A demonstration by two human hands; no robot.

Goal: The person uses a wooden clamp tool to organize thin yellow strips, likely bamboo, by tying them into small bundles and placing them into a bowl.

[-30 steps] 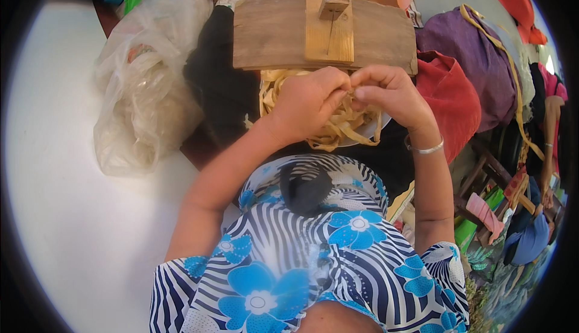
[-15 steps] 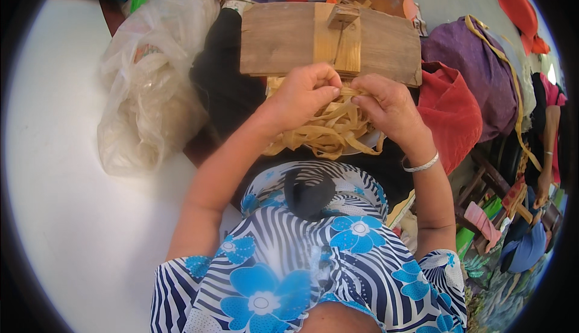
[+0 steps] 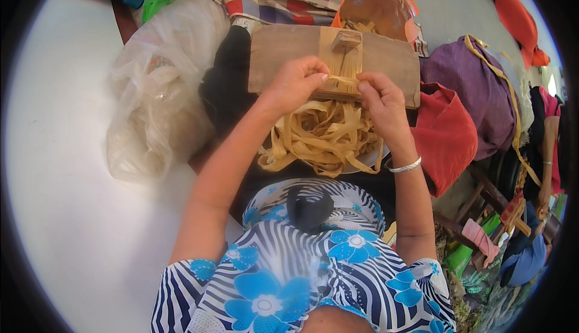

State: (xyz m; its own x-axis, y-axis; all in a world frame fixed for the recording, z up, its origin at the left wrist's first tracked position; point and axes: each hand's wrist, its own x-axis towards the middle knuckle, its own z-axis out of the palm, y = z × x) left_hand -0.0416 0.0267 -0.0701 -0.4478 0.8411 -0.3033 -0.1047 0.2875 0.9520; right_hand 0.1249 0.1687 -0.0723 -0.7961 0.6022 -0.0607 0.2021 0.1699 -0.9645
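A short length of pale tan fibre strip [image 3: 342, 80] is stretched between my two hands, above the front part of a wooden board [image 3: 283, 46]. My left hand [image 3: 297, 81] pinches its left end between thumb and fingertips. At the other end my right hand [image 3: 386, 101] grips the strip the same way. A small wooden block [image 3: 347, 40] stands on the board, with a thin dark piece running down from it toward me. Below my hands, a tangled heap of tan strips [image 3: 322, 134] lies in my lap area, in a pale dish [image 3: 368, 157] whose edge shows.
An orange-rimmed bag [image 3: 377, 10] with more strips stands behind the board. To the left sits a cloudy plastic bag [image 3: 160, 104]; to the right are a red cloth [image 3: 443, 137] and a purple bundle [image 3: 464, 91]. Another person's arm [image 3: 549, 152] shows at the far right.
My hands have risen off the heap to over the board, drawing the strip out between them. More of the heap shows. The whole view has shifted, so the board appears lower.
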